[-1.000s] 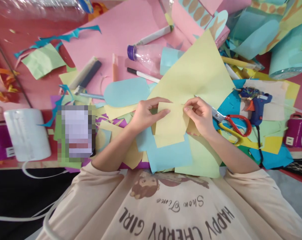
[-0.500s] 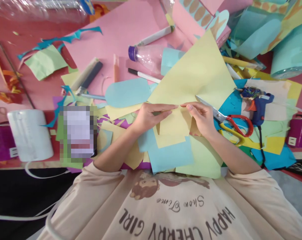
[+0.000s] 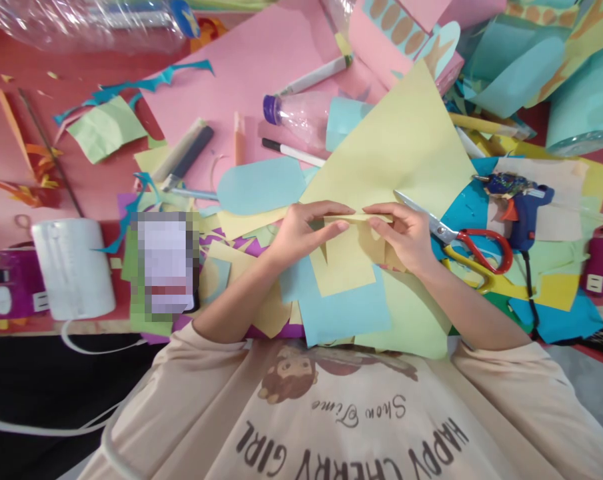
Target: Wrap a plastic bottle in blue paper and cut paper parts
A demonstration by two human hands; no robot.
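Observation:
A small piece of pale yellow paper (image 3: pixel 357 218) is held between both hands and looks like a narrow strip, seen nearly edge-on. My left hand (image 3: pixel 306 232) pinches its left part between thumb and fingers. On its right part, the thumb and fingers of my right hand (image 3: pixel 407 233) are closed the same way. Whether the paper is folded I cannot tell. Beneath the hands lies another yellow piece (image 3: pixel 346 275), overlapping a light blue sheet (image 3: pixel 344 317). A large yellow sheet (image 3: pixel 396 143) spreads just beyond the fingers. Scissors (image 3: pixel 444 230) with red and yellow handles lie beside my right hand.
A glue gun (image 3: pixel 524 213) rests at the right on coloured paper. Behind the hands are a plastic bottle (image 3: pixel 304 117), a black-capped marker (image 3: pixel 294 153) and a blue paper oval (image 3: pixel 261 185). At left lie a phone (image 3: pixel 167 263) and a white device (image 3: pixel 74 268) with a cable.
The yellow paper between my hands has tipped from a broader face to a thin strip. My thumbs now sit lower along it. The view has shifted slightly.

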